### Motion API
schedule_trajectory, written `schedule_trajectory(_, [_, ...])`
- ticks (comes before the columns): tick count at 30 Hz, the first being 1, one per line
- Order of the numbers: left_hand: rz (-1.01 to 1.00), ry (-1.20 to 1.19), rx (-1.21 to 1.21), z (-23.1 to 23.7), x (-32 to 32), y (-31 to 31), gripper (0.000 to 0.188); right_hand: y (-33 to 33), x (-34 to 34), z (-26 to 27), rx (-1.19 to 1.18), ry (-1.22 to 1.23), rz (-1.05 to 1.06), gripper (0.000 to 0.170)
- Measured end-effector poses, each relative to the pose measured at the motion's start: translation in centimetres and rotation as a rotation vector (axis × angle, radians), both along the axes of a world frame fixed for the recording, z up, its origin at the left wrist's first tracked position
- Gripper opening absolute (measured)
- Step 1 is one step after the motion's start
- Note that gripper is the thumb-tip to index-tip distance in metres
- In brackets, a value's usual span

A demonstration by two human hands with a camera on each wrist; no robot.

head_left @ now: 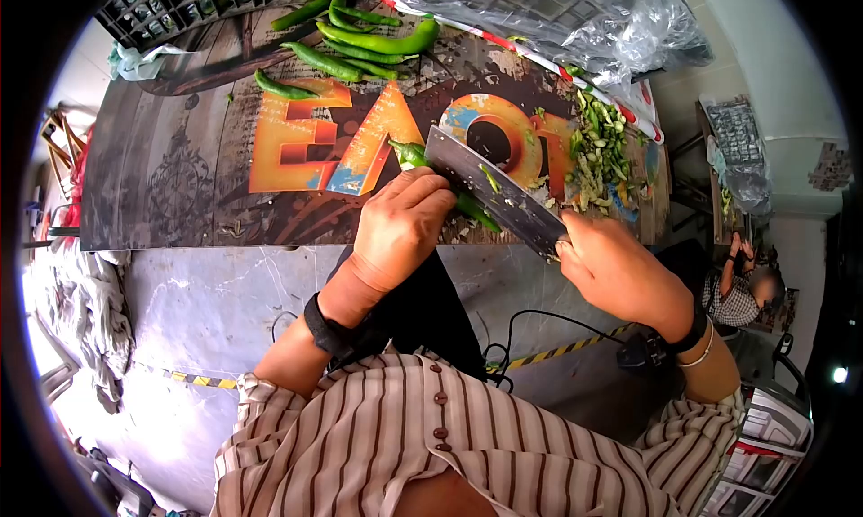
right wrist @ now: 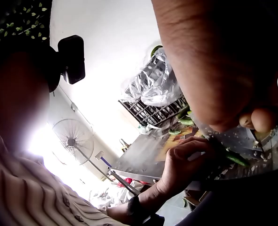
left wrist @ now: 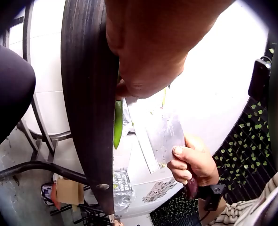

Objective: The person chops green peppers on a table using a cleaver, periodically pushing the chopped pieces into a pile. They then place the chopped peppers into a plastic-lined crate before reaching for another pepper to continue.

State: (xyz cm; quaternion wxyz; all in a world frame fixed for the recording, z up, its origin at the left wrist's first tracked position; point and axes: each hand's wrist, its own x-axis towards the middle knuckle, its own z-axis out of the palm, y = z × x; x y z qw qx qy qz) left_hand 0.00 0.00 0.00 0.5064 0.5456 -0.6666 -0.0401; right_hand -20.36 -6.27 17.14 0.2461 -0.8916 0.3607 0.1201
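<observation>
My left hand [head_left: 404, 218] holds a green chili pepper [head_left: 409, 154] down near the table's front edge, fingers bent over its middle. The pepper's stem end shows beyond the knuckles, and its tip sticks out at the right. In my right hand [head_left: 622, 267] is a broad-bladed cleaver [head_left: 493, 191], gripped by its dark red handle [left wrist: 191, 188]. The blade slants beside the left fingers and overlaps the pepper in the head view; green bits cling to its face. Chopped chili pieces [head_left: 600, 144] lie heaped toward the table's right end.
Several whole green chilies [head_left: 360, 45] lie at the back of the printed wooden table [head_left: 144, 184]. Black crates [head_left: 193, 13] stand behind them, the right one with clear plastic [head_left: 629, 36]. Another person [head_left: 739, 292] sits far right.
</observation>
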Motion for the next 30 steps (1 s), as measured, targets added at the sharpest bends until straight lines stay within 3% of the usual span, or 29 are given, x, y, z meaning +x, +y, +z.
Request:
schedule_trajectory(24, [0.016, -0.024, 0.013, -0.1, 0.0, 0.0, 0.016, 1.2, -2.2, -1.0, -0.101, -0.004, 0.035, 0.016])
schedule_trajectory(30, [-0.007, 0.028, 0.003, -0.2, -0.1, -0.1, 0.017, 2.6, -4.8, -1.7, -0.067, 0.046, -0.054, 0.017])
